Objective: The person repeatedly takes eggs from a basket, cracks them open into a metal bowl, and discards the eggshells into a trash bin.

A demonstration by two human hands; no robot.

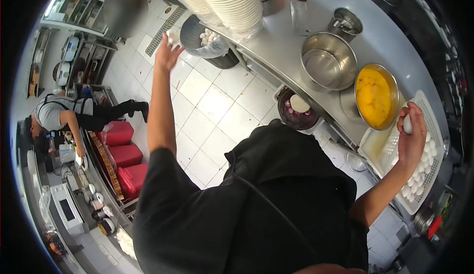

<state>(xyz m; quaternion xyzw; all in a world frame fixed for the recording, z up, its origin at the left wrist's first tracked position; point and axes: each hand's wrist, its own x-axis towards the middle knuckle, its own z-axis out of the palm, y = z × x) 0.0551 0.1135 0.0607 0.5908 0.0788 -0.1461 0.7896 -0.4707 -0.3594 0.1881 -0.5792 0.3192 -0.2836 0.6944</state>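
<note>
My left hand (169, 54) is stretched out beside a lined bin (190, 47), its fingers spread. A whitish, blurred thing, perhaps eggshell (174, 38), shows just past its fingers, in front of the bin. White shells (209, 37) lie inside the bin. My right hand (414, 133) holds a white egg (408, 124) between thumb and fingers, over a white perforated basket (428, 187). Many white eggs (419, 175) lie in that basket. Left of this hand, a metal bowl (396, 96) holds yellow yolks (375, 96).
On the metal counter (281, 47) stand an empty steel pot (328, 59), a smaller metal container (345, 25), a cleaver (299, 10) and stacked pale bowls (229, 2). A pot of purple pieces (296, 116) sits below. Another person (64, 111) works at the far left.
</note>
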